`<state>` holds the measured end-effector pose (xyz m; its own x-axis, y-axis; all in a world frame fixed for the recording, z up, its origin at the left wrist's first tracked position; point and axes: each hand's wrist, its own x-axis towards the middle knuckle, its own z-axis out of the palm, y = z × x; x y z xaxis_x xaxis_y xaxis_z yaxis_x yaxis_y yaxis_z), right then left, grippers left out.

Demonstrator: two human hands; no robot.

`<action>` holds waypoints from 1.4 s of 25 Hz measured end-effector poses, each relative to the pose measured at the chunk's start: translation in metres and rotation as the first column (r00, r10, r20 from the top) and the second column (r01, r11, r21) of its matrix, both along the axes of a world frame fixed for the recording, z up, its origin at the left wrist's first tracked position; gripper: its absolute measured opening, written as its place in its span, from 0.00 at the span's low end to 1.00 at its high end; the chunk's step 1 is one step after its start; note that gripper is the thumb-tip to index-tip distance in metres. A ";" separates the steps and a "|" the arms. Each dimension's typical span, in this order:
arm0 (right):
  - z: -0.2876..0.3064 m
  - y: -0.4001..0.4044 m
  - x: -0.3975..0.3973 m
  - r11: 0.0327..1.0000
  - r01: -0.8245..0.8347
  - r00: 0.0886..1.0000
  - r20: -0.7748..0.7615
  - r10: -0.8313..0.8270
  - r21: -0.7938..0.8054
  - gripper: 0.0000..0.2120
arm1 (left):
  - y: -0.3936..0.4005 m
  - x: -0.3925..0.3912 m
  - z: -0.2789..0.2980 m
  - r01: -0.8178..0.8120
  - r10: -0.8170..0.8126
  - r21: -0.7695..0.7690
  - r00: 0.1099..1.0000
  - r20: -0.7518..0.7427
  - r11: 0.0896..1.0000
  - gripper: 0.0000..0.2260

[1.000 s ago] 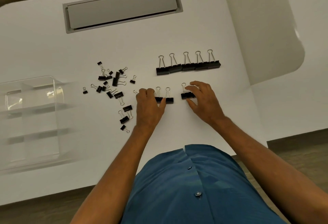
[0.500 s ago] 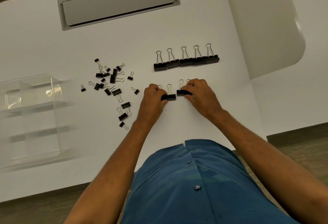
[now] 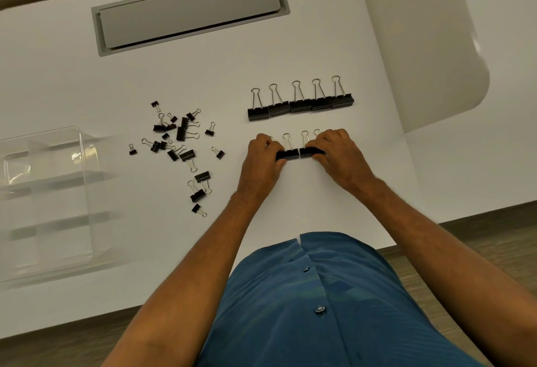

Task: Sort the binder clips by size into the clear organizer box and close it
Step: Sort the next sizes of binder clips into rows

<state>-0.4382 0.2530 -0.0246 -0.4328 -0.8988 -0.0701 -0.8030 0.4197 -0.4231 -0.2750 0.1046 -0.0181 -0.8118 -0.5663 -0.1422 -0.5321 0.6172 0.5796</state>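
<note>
On the white table, a row of several large black binder clips point(image 3: 300, 103) lies side by side. Below it a shorter row of medium binder clips point(image 3: 299, 152) lies between my hands. My left hand point(image 3: 263, 163) grips the row's left end, fingers curled over the clips. My right hand point(image 3: 338, 154) grips the right end the same way. A loose pile of small and medium clips point(image 3: 181, 145) is scattered to the left. The clear organizer box point(image 3: 46, 198) stands open at the far left, its compartments showing nothing inside.
A grey recessed cable hatch point(image 3: 189, 10) sits in the table at the back. The table's front edge point(image 3: 436, 212) runs close to my body, with wooden floor beyond it. A second white surface point(image 3: 430, 32) adjoins on the right.
My hands moved toward each other, pushing the medium clips together into one tight row. The large row and the loose pile stayed put.
</note>
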 end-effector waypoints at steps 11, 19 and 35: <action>0.000 0.006 -0.004 0.995 0.093 0.992 0.090 -0.089 -0.035 0.17 | 0.001 -0.007 -0.003 0.007 -0.007 -0.004 1.000 -0.002 1.000 0.11; -0.001 0.002 -0.006 0.994 0.111 0.988 0.107 -0.109 -0.012 0.14 | 0.003 -0.008 -0.004 -0.007 0.007 -0.011 1.000 -0.003 1.000 0.10; 0.008 0.007 0.031 0.973 0.178 0.983 -0.021 -0.183 -0.146 0.21 | -0.009 0.045 0.013 0.017 -0.019 -0.074 0.999 -0.034 0.997 0.17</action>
